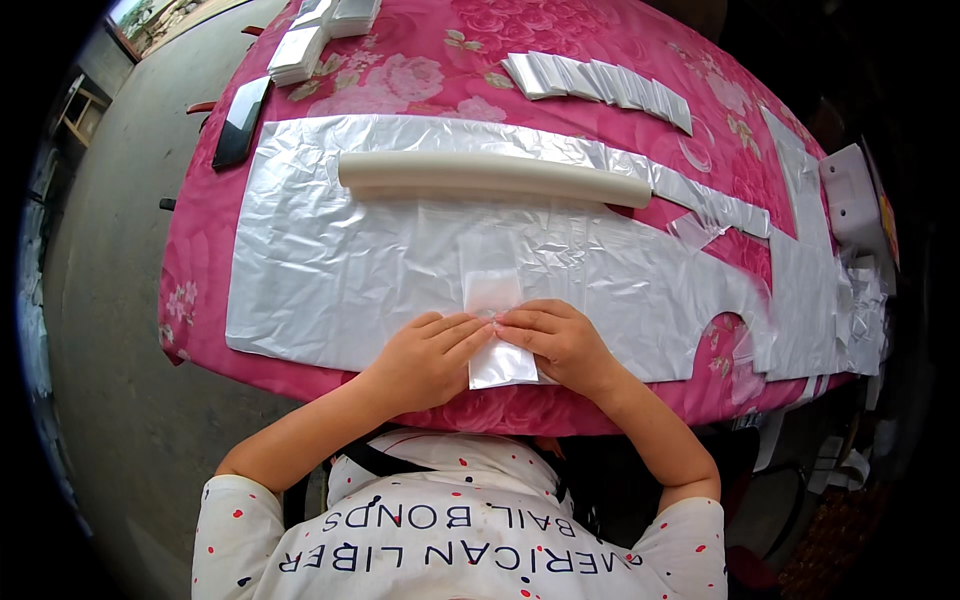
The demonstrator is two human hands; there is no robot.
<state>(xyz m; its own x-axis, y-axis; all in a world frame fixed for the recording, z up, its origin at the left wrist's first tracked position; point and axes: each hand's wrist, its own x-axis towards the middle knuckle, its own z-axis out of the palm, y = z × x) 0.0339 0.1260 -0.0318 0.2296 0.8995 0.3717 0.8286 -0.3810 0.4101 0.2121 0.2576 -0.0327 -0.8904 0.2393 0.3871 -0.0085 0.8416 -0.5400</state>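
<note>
A narrow folded white plastic bag [503, 366] lies upright before me, over the near edge of a stack of large flat plastic bags [310, 250]. My left hand [436, 352] is closed at its left side, fingers pressed together at the middle. From the other side my right hand [560, 345] pinches the same spot, and the fingertips of both hands nearly meet. The far end of the folded bag shows beyond my fingers, the near end below them. A long pale cylindrical tube [495, 179] lies across the large bags, farther from me.
A dark phone [241, 122] lies at the table's left edge. Small folded packets stand in piles [297, 55] at the far left and fan out in a row [600, 82] at the far right. A pink flowered cloth [400, 85] covers the table. A white box [855, 200] stands at right.
</note>
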